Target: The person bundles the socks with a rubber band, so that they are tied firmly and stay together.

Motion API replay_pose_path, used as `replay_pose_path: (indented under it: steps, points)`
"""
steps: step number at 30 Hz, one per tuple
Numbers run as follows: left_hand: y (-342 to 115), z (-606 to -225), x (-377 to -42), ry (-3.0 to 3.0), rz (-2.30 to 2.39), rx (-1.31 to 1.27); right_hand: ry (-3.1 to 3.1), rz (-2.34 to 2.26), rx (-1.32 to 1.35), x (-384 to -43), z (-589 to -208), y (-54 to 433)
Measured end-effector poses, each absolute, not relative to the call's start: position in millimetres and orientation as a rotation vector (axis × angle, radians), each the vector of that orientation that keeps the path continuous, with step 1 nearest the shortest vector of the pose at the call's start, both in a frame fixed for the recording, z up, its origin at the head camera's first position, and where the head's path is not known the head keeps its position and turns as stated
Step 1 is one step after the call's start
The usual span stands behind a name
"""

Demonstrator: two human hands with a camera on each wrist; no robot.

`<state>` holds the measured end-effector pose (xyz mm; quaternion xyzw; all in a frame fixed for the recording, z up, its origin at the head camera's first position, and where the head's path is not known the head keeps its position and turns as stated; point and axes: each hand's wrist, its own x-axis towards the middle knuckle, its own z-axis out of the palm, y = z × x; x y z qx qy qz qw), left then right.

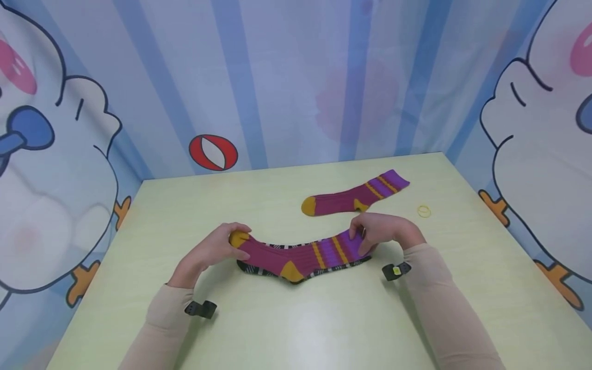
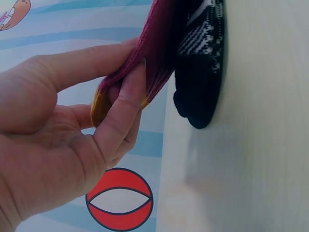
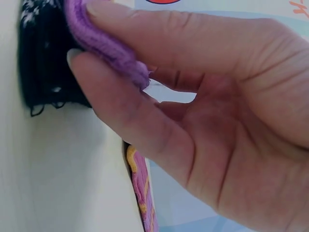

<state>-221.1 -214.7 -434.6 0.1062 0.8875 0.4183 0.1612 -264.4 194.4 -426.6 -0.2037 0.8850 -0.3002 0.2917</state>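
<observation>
A magenta sock point(image 1: 277, 258) with mustard toe and heel and a purple striped cuff is stretched between both hands. My left hand point(image 1: 219, 246) pinches its toe end; the left wrist view shows thumb and fingers on the knit. At the other end my right hand point(image 1: 379, 231) pinches the purple cuff point(image 3: 108, 46). Beneath lies a black-and-white patterned sock point(image 2: 200, 72) on the table, mostly covered in the head view. Both wrist views show the magenta sock's ends raised off it. A matching magenta sock point(image 1: 335, 202) lies flat farther back.
Two thin yellow bands point(image 1: 424, 211) lie at the right of the pale table point(image 1: 296, 329). Striped cloth walls point(image 1: 296, 77) with cartoon figures stand behind and on both sides. Each wrist carries a small black camera point(image 1: 396, 271).
</observation>
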Motion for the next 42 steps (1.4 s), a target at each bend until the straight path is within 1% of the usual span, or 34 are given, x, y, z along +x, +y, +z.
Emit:
replay_pose_path:
  steps: [25, 34, 42]
  points:
    - [-214.7, -451.6, -225.3, 2.54, 1.172, 0.229, 2.33, -0.847, -0.449, -263.6, -431.4, 189.8]
    - [-213.5, -453.0, -225.2, 2.539, 1.107, 0.189, 2.354, -0.767, -0.445, -262.9, -431.5, 190.2]
    - [-214.7, -454.2, -225.4, 2.552, 1.011, 0.245, 2.376, -0.718, -0.46, -264.7, -430.0, 191.7]
